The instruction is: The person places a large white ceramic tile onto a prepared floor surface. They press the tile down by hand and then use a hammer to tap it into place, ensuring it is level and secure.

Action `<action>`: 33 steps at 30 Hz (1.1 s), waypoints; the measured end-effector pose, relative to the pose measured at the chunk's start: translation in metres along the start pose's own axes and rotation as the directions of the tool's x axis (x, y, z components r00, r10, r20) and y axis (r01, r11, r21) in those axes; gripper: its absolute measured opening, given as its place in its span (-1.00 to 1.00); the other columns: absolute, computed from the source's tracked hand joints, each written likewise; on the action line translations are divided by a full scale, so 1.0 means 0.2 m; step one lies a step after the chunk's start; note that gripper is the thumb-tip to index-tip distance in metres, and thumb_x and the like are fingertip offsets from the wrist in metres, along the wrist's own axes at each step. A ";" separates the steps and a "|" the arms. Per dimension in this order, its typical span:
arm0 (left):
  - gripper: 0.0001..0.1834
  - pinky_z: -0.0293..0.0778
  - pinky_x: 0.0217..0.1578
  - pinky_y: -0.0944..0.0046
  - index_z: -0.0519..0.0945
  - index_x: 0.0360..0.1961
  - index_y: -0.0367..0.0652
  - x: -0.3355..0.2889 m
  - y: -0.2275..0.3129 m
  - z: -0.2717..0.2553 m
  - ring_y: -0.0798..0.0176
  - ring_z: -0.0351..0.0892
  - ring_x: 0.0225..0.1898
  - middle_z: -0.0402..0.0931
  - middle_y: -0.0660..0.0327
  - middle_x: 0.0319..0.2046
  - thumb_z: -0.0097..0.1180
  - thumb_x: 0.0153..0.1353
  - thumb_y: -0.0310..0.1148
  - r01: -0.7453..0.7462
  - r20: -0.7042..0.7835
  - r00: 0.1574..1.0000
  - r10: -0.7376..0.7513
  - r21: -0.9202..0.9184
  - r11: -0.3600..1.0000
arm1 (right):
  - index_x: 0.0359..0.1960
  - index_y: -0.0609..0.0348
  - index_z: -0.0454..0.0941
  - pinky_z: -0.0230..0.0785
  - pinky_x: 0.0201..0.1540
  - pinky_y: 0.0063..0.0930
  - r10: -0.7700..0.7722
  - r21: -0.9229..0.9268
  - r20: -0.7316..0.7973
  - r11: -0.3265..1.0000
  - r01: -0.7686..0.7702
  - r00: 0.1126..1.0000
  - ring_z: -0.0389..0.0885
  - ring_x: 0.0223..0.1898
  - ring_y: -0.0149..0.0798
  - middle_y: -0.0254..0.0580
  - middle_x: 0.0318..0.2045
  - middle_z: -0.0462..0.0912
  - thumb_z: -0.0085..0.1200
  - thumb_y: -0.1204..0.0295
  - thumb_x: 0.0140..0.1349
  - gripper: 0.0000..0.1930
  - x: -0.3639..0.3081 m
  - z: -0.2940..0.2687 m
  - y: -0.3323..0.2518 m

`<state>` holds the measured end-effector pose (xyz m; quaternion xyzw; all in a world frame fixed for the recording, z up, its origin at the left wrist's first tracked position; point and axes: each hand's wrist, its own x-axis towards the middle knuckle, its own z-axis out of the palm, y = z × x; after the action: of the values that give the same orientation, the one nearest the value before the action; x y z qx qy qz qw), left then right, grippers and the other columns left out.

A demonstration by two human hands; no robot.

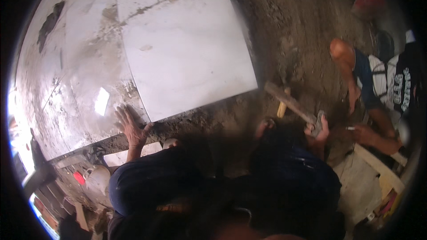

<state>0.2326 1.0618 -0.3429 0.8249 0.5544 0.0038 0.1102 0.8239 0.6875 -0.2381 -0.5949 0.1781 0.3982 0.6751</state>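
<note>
White tile: dirty tiles on its L, bare soil R. Risk: tile edge may chip if wood-handled tool hits too hard; thumb near near-L corner could get nipped if tile shifts. L hand: fingers spread on dirty tiles, nothing gripped. R hand, R of tile: closed round tool's grey end.
</note>
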 end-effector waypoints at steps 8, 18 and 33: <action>0.45 -0.52 0.42 -0.47 -0.15 0.58 -0.22 -0.04 0.02 -0.04 -0.29 -0.48 0.59 -0.39 -0.20 0.58 0.05 -0.06 0.64 0.050 0.016 0.999 -0.050 0.027 0.998 | -0.09 -0.13 0.50 0.25 -0.56 -0.39 -0.107 -0.053 0.017 0.993 0.108 0.994 0.46 -0.55 -0.36 -0.34 -0.33 0.62 0.05 0.12 0.42 -0.80 -0.01 0.26 0.01; 0.48 -0.55 0.44 -0.40 -0.18 0.58 -0.21 -0.06 0.01 -0.01 -0.21 -0.44 0.60 -0.33 -0.17 0.58 -0.11 -0.09 0.73 0.063 -0.098 0.993 -0.064 -0.011 0.998 | 0.10 0.22 0.46 0.33 -0.62 -0.54 -0.325 -0.534 0.749 0.219 0.816 0.577 0.52 -0.55 -0.45 -0.15 -0.21 0.68 0.19 0.34 0.32 -0.62 -0.20 1.68 -0.49; 0.56 -0.60 0.46 -0.39 -0.16 0.58 -0.22 -0.03 0.06 -0.05 -0.09 -0.50 0.61 -0.36 -0.06 0.60 -0.03 -0.22 0.75 0.144 0.009 0.990 -0.144 0.015 0.989 | -0.15 0.27 0.54 0.41 -0.62 -0.52 -0.406 -0.562 0.725 0.120 0.818 0.557 0.56 -0.56 -0.41 -0.21 -0.40 0.63 0.27 0.26 0.24 -0.68 0.34 2.64 -0.30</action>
<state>0.2401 1.0531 -0.3310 0.7835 0.6119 -0.0126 0.1072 0.7879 1.2103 -0.1267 -0.7675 -0.4640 0.2112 0.3885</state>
